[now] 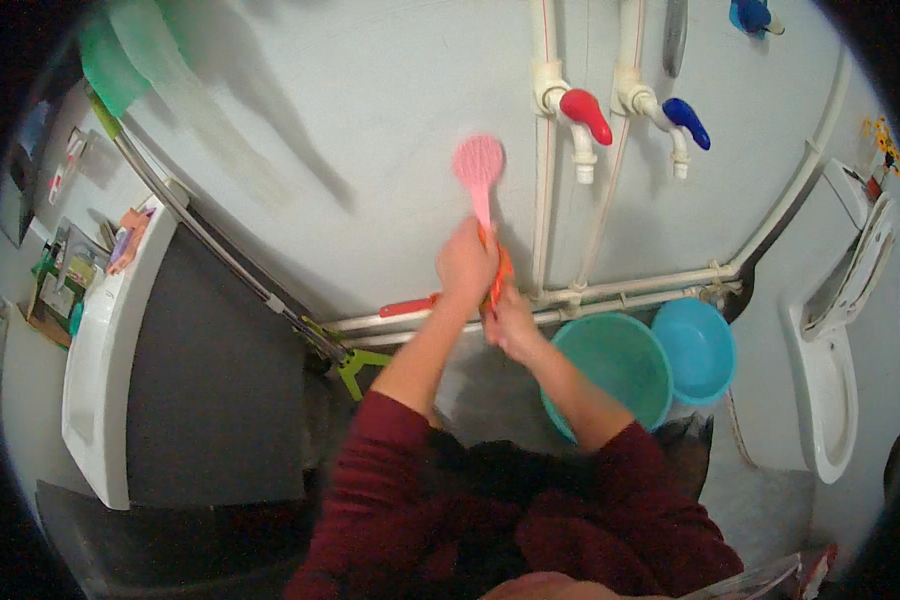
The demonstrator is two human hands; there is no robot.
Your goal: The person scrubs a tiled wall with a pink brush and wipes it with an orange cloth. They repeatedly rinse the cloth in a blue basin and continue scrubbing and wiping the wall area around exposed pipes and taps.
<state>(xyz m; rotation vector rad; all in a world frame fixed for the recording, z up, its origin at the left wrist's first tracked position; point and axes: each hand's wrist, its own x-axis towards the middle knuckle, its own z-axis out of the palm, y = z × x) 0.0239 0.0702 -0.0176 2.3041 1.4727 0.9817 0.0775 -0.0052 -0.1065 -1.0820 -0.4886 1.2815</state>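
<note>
A pink long-handled brush (pixel 478 163) is held upright before the pale wall, its round bristled head uppermost. My left hand (pixel 467 261) is closed around the lower part of its handle. Just below and to the right, my right hand (pixel 511 321) grips an orange cloth or wrapping (pixel 504 274), which lies along the handle between both hands. Blur and my fingers hide how the orange material meets the handle. To the right, a red-handled tap (pixel 585 116) and a blue-handled tap (pixel 686 124) stick out from white pipes.
A green basin (pixel 607 367) and a smaller blue basin (pixel 694 351) stand on the floor at right. White pipes (pixel 645 285) run low along the wall. A white sink (pixel 94 360) and a metal pole with green feet (pixel 356 367) are at left; a white toilet (pixel 832 405) is far right.
</note>
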